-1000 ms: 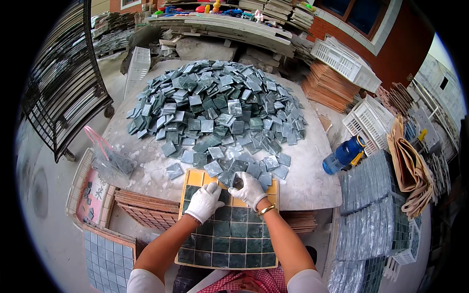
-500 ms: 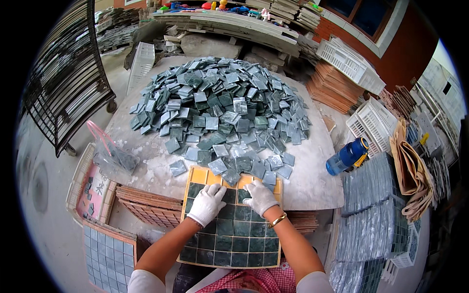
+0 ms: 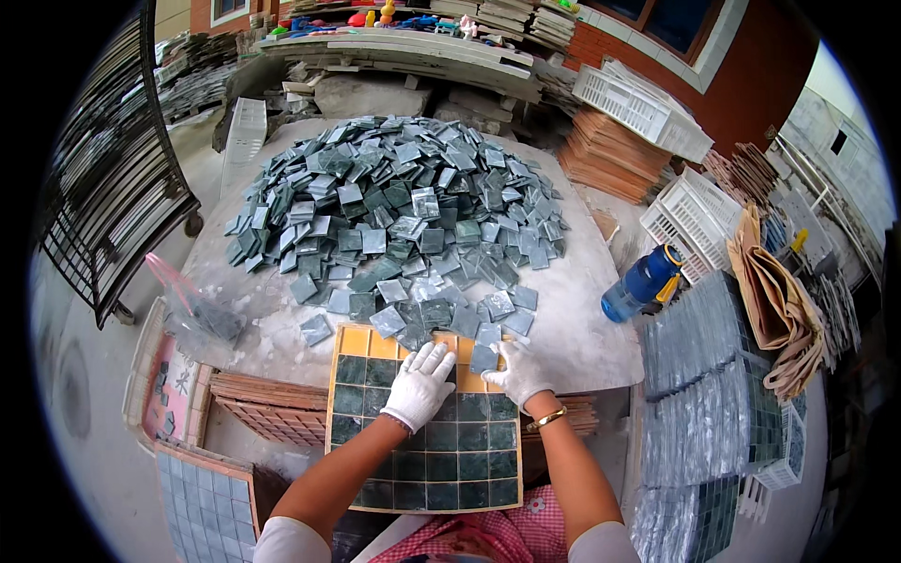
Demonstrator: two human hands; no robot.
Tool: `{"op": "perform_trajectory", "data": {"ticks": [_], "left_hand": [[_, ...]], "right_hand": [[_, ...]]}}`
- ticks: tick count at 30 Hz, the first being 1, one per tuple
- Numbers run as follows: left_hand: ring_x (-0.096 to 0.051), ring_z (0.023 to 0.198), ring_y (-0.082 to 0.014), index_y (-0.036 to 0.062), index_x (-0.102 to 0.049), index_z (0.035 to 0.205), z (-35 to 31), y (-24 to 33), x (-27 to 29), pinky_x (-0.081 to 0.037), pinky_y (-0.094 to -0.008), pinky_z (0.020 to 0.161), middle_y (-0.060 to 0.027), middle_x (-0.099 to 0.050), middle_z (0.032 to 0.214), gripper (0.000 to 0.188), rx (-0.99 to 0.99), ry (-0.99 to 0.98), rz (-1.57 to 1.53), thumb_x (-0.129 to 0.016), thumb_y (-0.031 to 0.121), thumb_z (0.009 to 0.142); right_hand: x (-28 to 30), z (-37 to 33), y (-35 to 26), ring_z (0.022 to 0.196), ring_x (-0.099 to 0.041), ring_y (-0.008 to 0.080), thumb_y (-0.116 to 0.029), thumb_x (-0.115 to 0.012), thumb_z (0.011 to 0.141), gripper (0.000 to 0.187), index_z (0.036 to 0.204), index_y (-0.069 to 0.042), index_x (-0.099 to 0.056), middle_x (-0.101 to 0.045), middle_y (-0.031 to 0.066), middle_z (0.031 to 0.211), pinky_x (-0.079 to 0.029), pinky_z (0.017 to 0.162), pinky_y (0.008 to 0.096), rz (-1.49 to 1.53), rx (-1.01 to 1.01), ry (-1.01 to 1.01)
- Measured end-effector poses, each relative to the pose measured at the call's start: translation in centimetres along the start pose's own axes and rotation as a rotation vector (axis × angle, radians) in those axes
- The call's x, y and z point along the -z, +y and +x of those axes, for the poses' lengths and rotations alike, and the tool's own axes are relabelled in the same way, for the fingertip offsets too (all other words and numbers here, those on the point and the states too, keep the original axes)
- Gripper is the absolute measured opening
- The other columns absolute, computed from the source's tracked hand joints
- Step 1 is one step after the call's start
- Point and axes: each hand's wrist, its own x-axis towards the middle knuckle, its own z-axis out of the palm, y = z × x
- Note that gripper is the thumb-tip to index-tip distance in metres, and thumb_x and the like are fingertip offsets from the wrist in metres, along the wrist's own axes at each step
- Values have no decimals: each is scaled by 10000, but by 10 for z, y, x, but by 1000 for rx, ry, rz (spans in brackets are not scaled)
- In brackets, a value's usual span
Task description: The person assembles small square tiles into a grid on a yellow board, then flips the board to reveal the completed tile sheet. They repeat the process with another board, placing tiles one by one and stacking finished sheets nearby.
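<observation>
A yellow grid tray lies before me, mostly filled with square dark green stone tiles; yellow shows in its far row. My left hand, in a white glove, rests over the tray's upper middle, fingers stretched out and lying flat. On the right, my gloved right hand has thumb and fingers at the edges of a grey tile at the tray's far side, and appears to grip it. Beyond both hands, a large heap of loose tiles spreads toward the tray.
The heap sits on a pale worktable. To the right stand a blue bottle, stacked tile sheets, white crates and brown boards. At left are a clear bag, a pink-lined basket and a black metal rack.
The view has shifted, so the scene sits further left. My left hand has moved inward over the tray's middle. My right hand now meets a grey tile at the tray's far edge.
</observation>
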Motion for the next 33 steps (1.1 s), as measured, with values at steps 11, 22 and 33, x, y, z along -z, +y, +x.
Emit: {"op": "perform_trajectory", "data": {"ticks": [11,22,33], "left_hand": [[-420,1215,-357,87,-541,1226,-52,-1,55,-371,-463,992,-136,-474,1285,632,-14,-125,-18,-698,425,716],[-521,1004,-329,44,-592,1090,-84,8,70,-455,-426,847,-128,-548,1100,534,57,-175,-82,-769,278,644],[-530,998,-320,63,-581,1105,-3,40,34,-463,-415,845,-108,-556,1084,526,-12,-98,-139,-754,304,671]], "right_hand": [[-13,2,12,890,-613,316,-228,-601,849,304,1125,-104,-573,-580,111,1020,-510,769,396,-128,252,83],[-33,21,7,876,-597,272,-277,-579,876,253,1059,-113,-636,-576,88,1013,-491,784,369,-2,318,-102],[-3,-10,18,873,-618,298,-102,-616,821,393,1203,-32,-558,-597,169,1112,-500,781,350,496,149,221]]}}
